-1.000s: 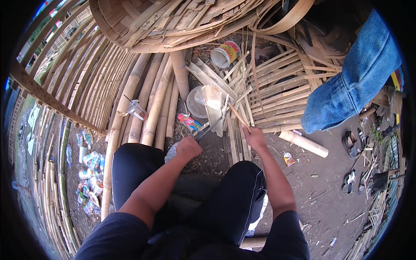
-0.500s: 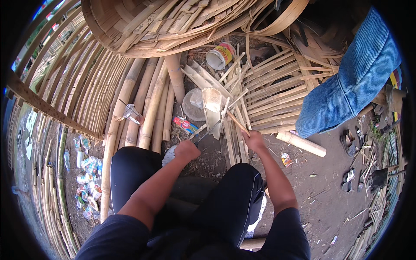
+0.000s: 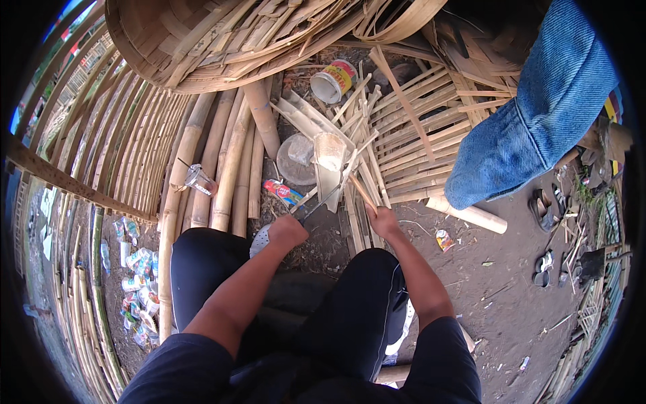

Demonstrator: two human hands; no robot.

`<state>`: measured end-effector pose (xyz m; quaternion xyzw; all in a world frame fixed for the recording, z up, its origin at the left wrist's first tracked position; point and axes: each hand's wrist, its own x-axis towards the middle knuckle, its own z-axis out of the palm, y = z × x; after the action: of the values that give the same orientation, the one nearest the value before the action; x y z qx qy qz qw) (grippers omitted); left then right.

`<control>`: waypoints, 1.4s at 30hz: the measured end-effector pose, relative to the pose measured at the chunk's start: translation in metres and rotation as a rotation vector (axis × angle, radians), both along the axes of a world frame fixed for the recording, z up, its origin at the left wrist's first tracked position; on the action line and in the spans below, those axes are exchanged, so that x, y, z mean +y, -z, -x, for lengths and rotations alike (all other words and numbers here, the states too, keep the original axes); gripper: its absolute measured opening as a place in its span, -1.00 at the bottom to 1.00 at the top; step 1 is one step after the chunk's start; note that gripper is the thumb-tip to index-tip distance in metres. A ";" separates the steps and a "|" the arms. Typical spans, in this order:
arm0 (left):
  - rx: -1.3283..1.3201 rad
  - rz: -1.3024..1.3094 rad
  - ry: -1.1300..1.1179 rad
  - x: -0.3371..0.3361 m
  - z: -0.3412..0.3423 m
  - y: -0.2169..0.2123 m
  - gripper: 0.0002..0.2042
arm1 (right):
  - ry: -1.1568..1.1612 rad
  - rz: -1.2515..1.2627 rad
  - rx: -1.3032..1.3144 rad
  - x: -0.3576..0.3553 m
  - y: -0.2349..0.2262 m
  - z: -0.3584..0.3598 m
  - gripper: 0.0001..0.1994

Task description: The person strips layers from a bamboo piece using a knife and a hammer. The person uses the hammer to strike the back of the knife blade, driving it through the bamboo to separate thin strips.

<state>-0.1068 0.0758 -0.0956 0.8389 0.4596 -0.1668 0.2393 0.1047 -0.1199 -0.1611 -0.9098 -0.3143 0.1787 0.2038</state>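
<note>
Closed fingers of my left hand [image 3: 288, 231] hold a narrow dark blade [image 3: 319, 207], which slants up and right. My right hand [image 3: 383, 222] is closed round a slim brown wooden stick [image 3: 362, 191], its far end close to the blade's tip. Just beyond both stands a pale, rough-topped block [image 3: 330, 151] on a split bamboo piece [image 3: 327, 182]. Whether blade or stick touches the block cannot be made out. Loose bamboo strips [image 3: 367, 158] lie to its right. A long flat bamboo strip [image 3: 406, 101] slants above the slats farther right.
A large woven bamboo basket [image 3: 188, 57] overhangs the far side. Thick bamboo poles [image 3: 232, 161] and a slatted bamboo frame [image 3: 128, 135] stand left. A round grey stone-like disc [image 3: 294, 168] and a white tub [image 3: 330, 86] lie ahead. Blue denim [image 3: 531, 128] fills the upper right.
The flat bamboo strip over the slats has come into sight. The view has shifted slightly rightward, and my hands keep nearly the same grip and place.
</note>
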 end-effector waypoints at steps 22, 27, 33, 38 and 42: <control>0.013 0.073 -0.059 0.007 0.004 0.019 -0.59 | 0.009 -0.253 -0.111 -0.026 -0.039 -0.018 -0.46; 0.007 0.028 -0.080 0.003 0.006 0.021 -0.61 | -0.028 -0.606 -0.214 0.002 -0.117 -0.009 -0.50; 0.072 0.076 -0.016 -0.003 -0.012 0.010 -0.59 | 0.000 -0.389 -0.130 0.003 -0.003 -0.009 -0.45; 0.054 0.019 -0.048 -0.008 -0.009 0.005 -0.58 | 0.000 -0.288 -0.060 0.002 -0.010 -0.008 -0.42; 0.056 0.008 -0.068 0.000 -0.001 0.023 -0.58 | -0.027 -0.657 -0.187 0.016 -0.082 -0.002 -0.49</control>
<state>-0.1059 0.0762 -0.1186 0.8168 0.4936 -0.1840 0.2353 0.1065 -0.1036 -0.0793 -0.8038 -0.3843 -0.0135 0.4539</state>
